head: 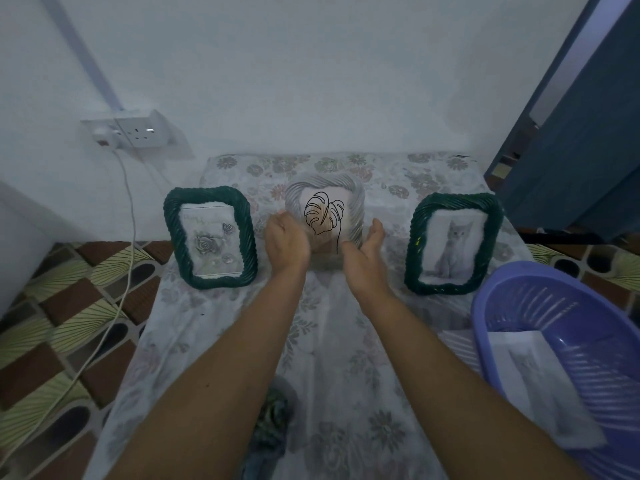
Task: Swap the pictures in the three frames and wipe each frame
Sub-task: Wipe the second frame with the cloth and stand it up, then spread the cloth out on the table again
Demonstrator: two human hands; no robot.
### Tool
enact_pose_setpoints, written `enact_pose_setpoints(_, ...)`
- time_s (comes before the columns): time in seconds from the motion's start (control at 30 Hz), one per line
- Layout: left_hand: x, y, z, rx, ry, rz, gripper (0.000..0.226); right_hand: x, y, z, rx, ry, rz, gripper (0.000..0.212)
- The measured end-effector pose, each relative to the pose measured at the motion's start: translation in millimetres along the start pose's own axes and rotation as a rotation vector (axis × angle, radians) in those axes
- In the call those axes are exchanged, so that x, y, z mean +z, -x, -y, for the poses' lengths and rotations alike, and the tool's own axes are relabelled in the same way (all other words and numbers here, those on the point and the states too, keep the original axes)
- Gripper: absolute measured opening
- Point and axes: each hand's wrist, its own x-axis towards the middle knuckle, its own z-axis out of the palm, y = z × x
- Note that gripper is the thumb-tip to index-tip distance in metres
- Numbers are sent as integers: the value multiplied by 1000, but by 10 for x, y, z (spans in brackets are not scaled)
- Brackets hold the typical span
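- Head view, looking down on a floral-covered worktop (322,341).
- Standing upright in a row toward its far edge: green frame with roses (210,237) on the left, grey frame with a leaf drawing (325,192) in the middle, green frame with a cat photo (453,242) on the right, each well apart from the next.
- Reaching to the grey frame from both sides: left hand (285,242) at its left edge, right hand (363,252) at its right edge.
- Left fingers (281,216) bent away behind the knuckles and blurred; cannot tell whether gripping the frame.
- Right fingers (378,227) straight, palm turned inward, thumb up, just beside the frame; holding nothing, contact unclear.
- Sitting at the near right corner: purple basket (554,306) with a pale print (530,375) inside.
- Lying at the near edge between the forearms: dark bunched cloth (275,407).
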Motion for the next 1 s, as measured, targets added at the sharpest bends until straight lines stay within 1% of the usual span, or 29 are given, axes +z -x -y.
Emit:
enact_pose_setpoints(0.07, -101, 148, 75, 73, -30, 25, 28, 20, 184, 72, -13, -42, -22, 74)
enact_pose_setpoints(0.17, -280, 346, 209, 171, -50, 50, 38, 60, 453, 88, -30, -131, -44, 70)
enact_pose_setpoints(0.23, -468, 527, 282, 180, -82, 82, 37, 95, 654, 65, -8, -197, -39, 58)
enact_pose_setpoints(0.3, -668, 693, 361, 223, -133, 156, 30, 142, 825, -9, 32, -227, -28, 46)
enact_pose_setpoints(0.37, -904, 805, 449, 302, -270, 284, 22, 183, 1001, -123, 62, -211, -15, 36)
enact_pose_setpoints(0.43, -1177, 861, 577, 349, -450, 427, 18, 178, 1208, -246, 77, -160, 51, 27)
enact_pose_setpoints(0.5, -1437, 868, 731, 405, -624, 518, 20, 165, 1352, -391, 119, -76, 149, 23)
enact_pose_setpoints(0.53, -1570, 896, 808, 435, -716, 536, 25, 149, 1440, -450, 145, -21, 194, 23)
enact_pose_setpoints(0.57, -1670, 896, 877, 453, -815, 537, 31, 144, 1486, -503, 161, 29, 232, 24)
enact_pose_setpoints(0.63, -1848, 943, 991, 449, -980, 510, 33, 143, 1577, -589, 176, 101, 286, 29)
enact_pose_setpoints(0.67, -1911, 959, 1042, 456, -1032, 501, 33, 146, 1605, -624, 185, 126, 314, 31)
enact_pose_setpoints(0.73, -2029, 1010, 1146, 466, -1079, 505, 41, 184, 1705, -683, 215, 162, 399, 35)
enact_pose_setpoints(0.83, -2133, 1101, 1282, 470, -1068, 512, 50, 273, 1855, -783, 220, 236, 466, 52)
enact_pose_setpoints(0.9, -2149, 1166, 1312, 498, -992, 442, 44, 312, 1915, -803, 186, 292, 473, 66)
enact_pose_setpoints(0.97, -2158, 1233, 1311, 541, -875, 375, 36, 321, 1964, -800, 201, 306, 500, 81)
enact_pose_setpoints(1.0, -2165, 1274, 1303, 554, -810, 359, 34, 316, 1987, -789, 215, 308, 520, 83)
